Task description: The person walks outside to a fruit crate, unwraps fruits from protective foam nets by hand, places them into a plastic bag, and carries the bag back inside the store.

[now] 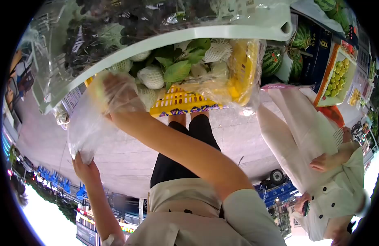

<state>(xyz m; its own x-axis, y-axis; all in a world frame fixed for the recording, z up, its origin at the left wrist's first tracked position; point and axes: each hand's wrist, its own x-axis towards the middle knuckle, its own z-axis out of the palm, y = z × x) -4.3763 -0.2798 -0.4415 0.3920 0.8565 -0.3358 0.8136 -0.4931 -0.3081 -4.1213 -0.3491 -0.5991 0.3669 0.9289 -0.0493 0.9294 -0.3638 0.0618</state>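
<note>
My left hand (86, 167) is closed on the lower end of a clear plastic bag (83, 129) at the left. Its thin film runs up over my right hand (122, 93), which is at the left end of a yellow basket (185, 100). A pale yellow-green rounded thing (100, 88) sits at the right hand's fingers, blurred behind the film; its kind is unclear. In the basket lie several fruits in white foam nets (151, 78) and green leaves (178, 70).
Above the basket, a pale crate (165, 39) holds dark, plastic-covered produce. Watermelons (272, 60) and a box of green fruit (338, 76) are at the right. Another person in pale clothes (296, 127) stands close on the right, holding a phone (306, 208).
</note>
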